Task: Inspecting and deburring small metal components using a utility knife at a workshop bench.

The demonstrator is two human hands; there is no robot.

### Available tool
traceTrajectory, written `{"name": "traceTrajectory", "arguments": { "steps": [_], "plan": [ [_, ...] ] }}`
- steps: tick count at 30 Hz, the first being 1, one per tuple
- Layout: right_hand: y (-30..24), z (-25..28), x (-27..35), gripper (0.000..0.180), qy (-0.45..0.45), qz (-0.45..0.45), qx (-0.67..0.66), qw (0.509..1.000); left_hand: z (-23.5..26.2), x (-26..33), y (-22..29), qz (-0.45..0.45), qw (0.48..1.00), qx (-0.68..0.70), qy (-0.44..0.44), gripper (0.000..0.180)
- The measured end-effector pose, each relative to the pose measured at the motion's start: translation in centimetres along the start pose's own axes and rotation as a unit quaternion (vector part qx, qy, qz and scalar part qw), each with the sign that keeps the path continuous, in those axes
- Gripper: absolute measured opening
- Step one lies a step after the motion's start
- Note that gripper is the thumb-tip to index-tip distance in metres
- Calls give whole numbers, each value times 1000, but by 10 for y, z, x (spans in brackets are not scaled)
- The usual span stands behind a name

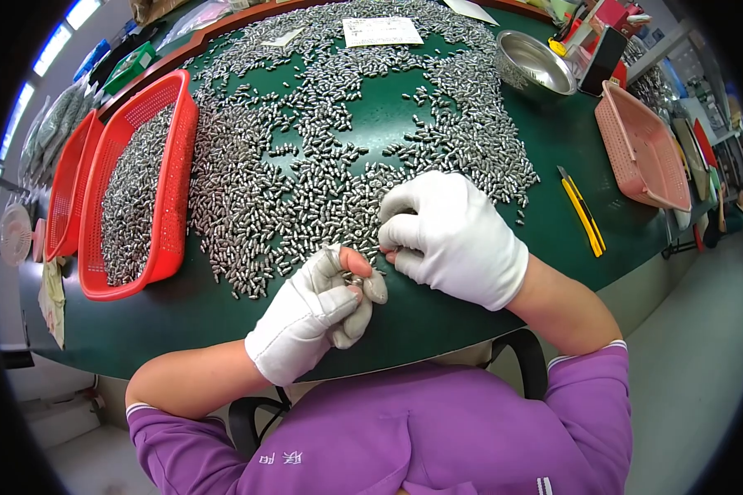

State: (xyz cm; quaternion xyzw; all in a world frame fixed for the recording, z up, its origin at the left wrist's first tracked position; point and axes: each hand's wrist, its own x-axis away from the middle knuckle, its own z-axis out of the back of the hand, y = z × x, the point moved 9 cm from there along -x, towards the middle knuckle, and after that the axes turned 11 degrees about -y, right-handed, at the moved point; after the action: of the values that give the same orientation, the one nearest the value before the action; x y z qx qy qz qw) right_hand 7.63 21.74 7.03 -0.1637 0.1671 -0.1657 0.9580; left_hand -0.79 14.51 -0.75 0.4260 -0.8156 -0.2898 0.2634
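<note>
A wide layer of small, shiny, bullet-shaped metal parts (322, 177) covers much of the green table. Near its front edge, my left hand (318, 305) is closed with a few of these metal parts showing between its curled fingers. It wears a white glove, and the thumb and a fingertip are bare. Just right of it, my right hand (454, 239), also in a white glove, bends over the near edge of the layer. Its fingers are pinched together with bare tips; what they hold is hidden. The two hands are close but apart.
A red plastic basket (182, 177) full of metal parts stands left, beside another red basket (64, 194). A yellow utility knife (582, 213), pink basket (664, 165) and steel bowl (545, 62) are at right. Paper slips (381, 31) lie on the parts at the back.
</note>
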Motion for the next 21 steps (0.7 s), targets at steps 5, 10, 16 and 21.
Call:
{"name": "traceTrajectory", "arguments": {
  "steps": [5, 10, 16, 21],
  "plan": [
    [-5, -4, -1, 13, -27, 8, 19, 999, 0, 0, 2, -10, 1000, -11, -3, 21],
    [-7, -6, -2, 15, -21, 12, 29, 999, 1, 2, 1, 1, 1000, -13, 18, 21],
    [-11, 12, -2, 22, 64, 61, -96, 991, -1, 0, -3, 47, 998, -25, 30, 24],
    [-15, 7, -6, 17, 26, 87, -131, 987, 1, 1, -6, 67, 997, -26, 25, 26]
  ]
}}
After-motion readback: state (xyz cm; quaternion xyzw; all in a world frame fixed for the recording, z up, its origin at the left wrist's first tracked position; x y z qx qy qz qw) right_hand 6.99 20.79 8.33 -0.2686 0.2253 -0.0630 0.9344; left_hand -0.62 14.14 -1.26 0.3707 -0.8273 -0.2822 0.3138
